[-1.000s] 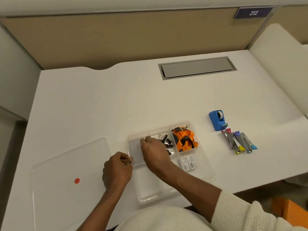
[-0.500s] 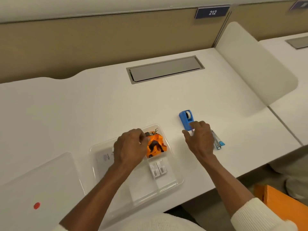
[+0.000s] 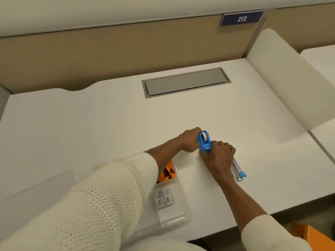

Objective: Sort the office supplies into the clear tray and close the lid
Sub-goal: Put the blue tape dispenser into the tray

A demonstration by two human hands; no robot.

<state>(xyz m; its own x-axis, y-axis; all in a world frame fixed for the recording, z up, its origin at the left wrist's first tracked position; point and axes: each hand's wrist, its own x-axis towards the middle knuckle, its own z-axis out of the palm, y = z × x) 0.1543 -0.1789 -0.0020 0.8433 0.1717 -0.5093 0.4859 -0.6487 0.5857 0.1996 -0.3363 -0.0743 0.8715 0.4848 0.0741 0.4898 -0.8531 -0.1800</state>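
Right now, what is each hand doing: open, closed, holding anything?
Left hand: closed on the rear of the blue tape dispenser.
Right hand: curled against the dispenser's front end; whether it is gripping cannot be told.

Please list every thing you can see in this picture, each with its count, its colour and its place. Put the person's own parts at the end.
tape dispenser: one, blue, on the desk, between the two hands
staplers: count unclear, silver with a light blue end, on the desk, partly under the right hand
tray: one, clear, near edge of the desk, partly under the left sleeve
strap: one, orange and black, in a far tray compartment
staple boxes: two, white and grey, in a right tray compartment
lid: one, clear, on the desk left of the tray
desk: one, white
cable hatch: one, grey, far part of the desk
sign: one, dark blue, reads 212, on the back panel
left hand: on the dispenser's left side
right hand: at the dispenser's near end
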